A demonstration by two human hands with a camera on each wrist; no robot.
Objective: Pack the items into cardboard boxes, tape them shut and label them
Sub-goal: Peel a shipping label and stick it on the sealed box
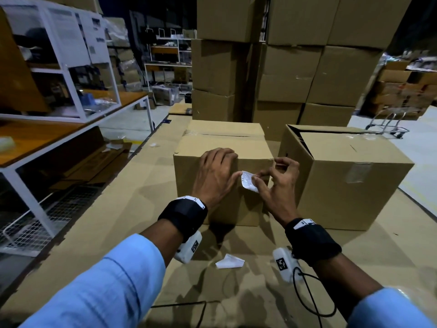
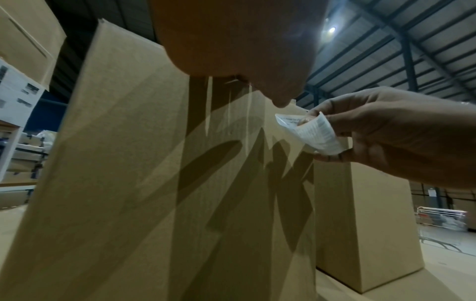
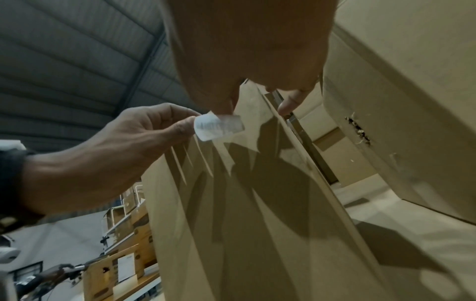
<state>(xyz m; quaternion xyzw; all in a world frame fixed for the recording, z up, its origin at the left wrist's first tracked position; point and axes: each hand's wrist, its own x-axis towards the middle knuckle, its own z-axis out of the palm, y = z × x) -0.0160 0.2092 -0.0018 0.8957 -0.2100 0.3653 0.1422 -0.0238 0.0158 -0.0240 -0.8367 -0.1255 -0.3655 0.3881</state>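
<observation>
A closed cardboard box (image 1: 222, 143) stands on flat cardboard sheets in front of me. My left hand (image 1: 216, 174) lies over its near top edge, fingers bent onto the lid, and its thumb touches the left end of a small white printed label (image 1: 248, 182). My right hand (image 1: 272, 185) pinches the label's right part between thumb and forefinger against the box's front face. In the left wrist view the label (image 2: 316, 134) curls away from the box (image 2: 128, 163). In the right wrist view the label (image 3: 219, 126) sits between the two thumbs.
A second cardboard box (image 1: 350, 176) with a loose top flap stands close on the right. A white paper scrap (image 1: 229, 261) lies on the sheets near me. Stacked cartons (image 1: 283, 67) form a wall behind, a white-framed shelf table (image 1: 71, 119) is on the left, and a trolley (image 1: 387, 125) is at back right.
</observation>
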